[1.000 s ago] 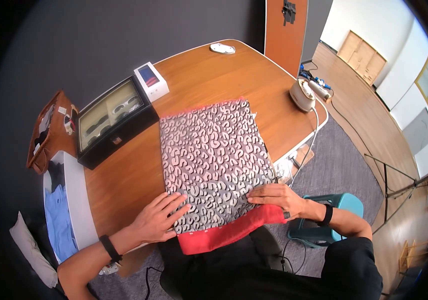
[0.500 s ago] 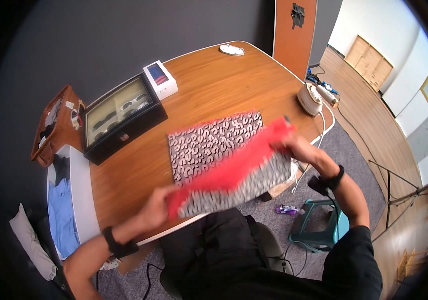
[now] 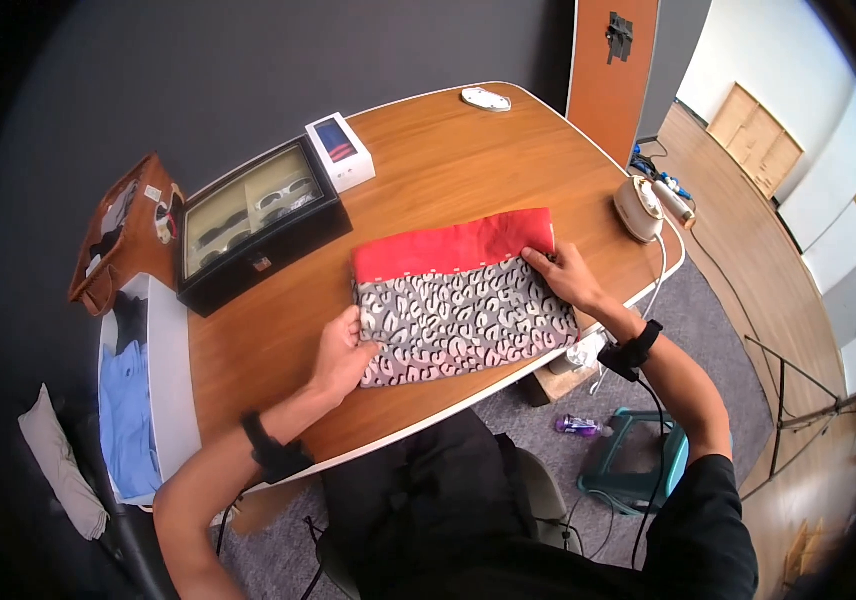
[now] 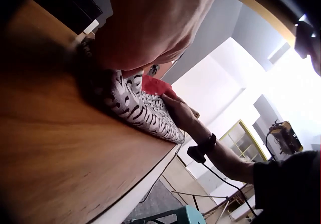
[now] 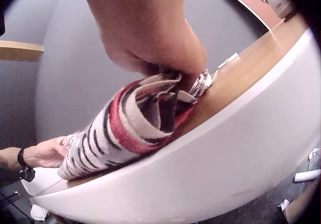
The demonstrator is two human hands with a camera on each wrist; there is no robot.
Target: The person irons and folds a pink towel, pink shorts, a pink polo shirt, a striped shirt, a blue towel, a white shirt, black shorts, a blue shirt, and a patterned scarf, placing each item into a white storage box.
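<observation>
A folded scarf (image 3: 463,315) in grey and white leopard print lies near the table's front edge, its red border band (image 3: 448,245) along the far side. At its left edge my left hand (image 3: 336,352) grips the cloth, thumb over the top. My right hand (image 3: 572,276) pinches the right edge near the red band, its thumb on the upper face. Stacked, curled layers of the scarf (image 5: 135,118) show at that end in the right wrist view, with the right fingertips hidden behind the cloth.
A black glasses case (image 3: 258,215), a white phone box (image 3: 340,152) and a brown bag (image 3: 128,235) stand at the left. An iron-like white device (image 3: 638,208) with a cord sits at the right edge. A teal stool (image 3: 628,470) stands on the floor.
The scarf's near part, with the red band, has been lifted and folded away from me over the rest. Both hands moved from resting on it to holding its side edges.
</observation>
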